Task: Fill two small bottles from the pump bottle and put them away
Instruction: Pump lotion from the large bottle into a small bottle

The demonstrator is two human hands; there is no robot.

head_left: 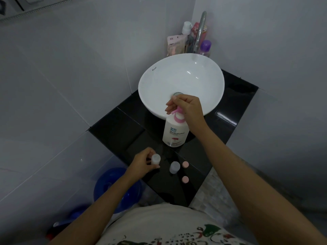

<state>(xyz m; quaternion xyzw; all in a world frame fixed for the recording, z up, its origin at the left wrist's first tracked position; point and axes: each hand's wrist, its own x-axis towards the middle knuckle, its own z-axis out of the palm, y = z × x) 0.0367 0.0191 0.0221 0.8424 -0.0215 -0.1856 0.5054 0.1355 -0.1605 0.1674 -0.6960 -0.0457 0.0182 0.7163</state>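
Observation:
A white pump bottle (174, 133) with a pink pump head stands on the black counter (123, 128) in front of the basin. My right hand (185, 108) grips the pink pump head from above. My left hand (143, 165) holds a small clear bottle (156, 159), uncapped, just above the counter's left edge. A second small clear bottle (174, 167) stands open on the counter to its right. Two pink caps lie loose beside it, one (185, 164) close by and one (185, 179) nearer to me.
A white round basin (159, 80) sits on the counter with a chrome tap (200, 32) behind it. Toiletries crowd the back corner, among them a purple-capped bottle (205, 47). A blue bucket (116, 188) stands on the floor below left.

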